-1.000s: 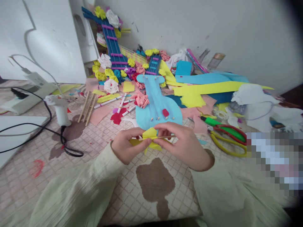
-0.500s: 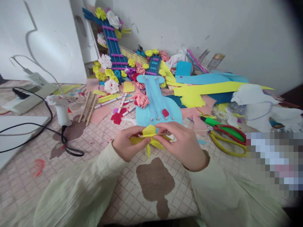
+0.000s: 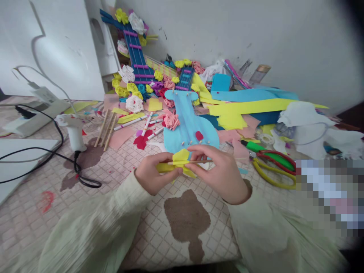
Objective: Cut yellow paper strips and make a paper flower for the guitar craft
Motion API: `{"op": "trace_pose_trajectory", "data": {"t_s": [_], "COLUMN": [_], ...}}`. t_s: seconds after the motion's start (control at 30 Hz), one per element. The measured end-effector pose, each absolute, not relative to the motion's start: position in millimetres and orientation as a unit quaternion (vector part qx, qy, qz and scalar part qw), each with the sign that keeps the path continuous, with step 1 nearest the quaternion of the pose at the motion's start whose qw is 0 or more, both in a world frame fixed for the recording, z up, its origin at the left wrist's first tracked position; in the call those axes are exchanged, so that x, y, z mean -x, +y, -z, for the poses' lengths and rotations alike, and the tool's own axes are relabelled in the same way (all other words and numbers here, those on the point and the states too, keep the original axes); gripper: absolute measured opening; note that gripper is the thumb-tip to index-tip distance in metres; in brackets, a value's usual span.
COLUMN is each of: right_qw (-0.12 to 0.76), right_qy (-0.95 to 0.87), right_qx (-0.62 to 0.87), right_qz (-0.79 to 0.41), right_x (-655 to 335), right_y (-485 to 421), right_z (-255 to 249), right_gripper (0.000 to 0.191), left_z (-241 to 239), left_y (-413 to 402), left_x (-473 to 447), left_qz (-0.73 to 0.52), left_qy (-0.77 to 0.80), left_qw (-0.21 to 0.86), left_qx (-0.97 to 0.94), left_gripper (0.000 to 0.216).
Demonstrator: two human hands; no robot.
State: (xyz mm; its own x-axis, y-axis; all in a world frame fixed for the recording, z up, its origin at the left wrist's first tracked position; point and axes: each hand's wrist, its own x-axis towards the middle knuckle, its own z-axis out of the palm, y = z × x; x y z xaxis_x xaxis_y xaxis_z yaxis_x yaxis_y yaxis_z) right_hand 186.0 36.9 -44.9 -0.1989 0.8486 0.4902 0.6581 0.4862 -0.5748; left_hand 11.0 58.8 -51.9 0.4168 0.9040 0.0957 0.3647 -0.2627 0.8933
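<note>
Pinched between my two hands is a piece of yellow crepe paper (image 3: 181, 156) with a thin wooden stick (image 3: 205, 161) lying across it. My left hand (image 3: 155, 172) grips the paper's left side between thumb and fingers. The fingers of my right hand (image 3: 220, 170) close on the stick and the paper's right side. Just beyond my hands lies a light blue guitar-shaped cutout (image 3: 190, 129) with strings, a pink crepe paper flower (image 3: 171, 120) and a red spot on it. My fingers hide part of its lower edge.
A white glue gun (image 3: 72, 132) with a black cord stands at left, near several wooden sticks (image 3: 104, 129). Scissors with yellow and red handles (image 3: 274, 170) lie at right. Decorated blue guitar shapes (image 3: 139, 57), paper flowers and coloured paper strips (image 3: 256, 108) crowd the back.
The hanging yellow paper end has drawn up below my hands. The fingers of my right hand have shifted slightly, and more of the stick shows.
</note>
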Motion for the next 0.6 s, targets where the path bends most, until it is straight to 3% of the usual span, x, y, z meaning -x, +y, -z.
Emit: {"op": "trace_pose_trajectory", "data": {"t_s": [0.6], "right_qw": [0.381], "right_qy": [-0.787], "right_qx": [0.472], "right_qz": [-0.114], "right_x": [-183.7], "right_y": [34.9], "right_z": [44.2], "right_gripper": [0.023], "left_z": [54.1], "left_y": [60.7], "left_x": [-7.1], "left_qz": [-0.331], "left_qy": [0.466], "left_qw": [0.444], "left_qx": [-0.690], "left_gripper": [0.024]}}
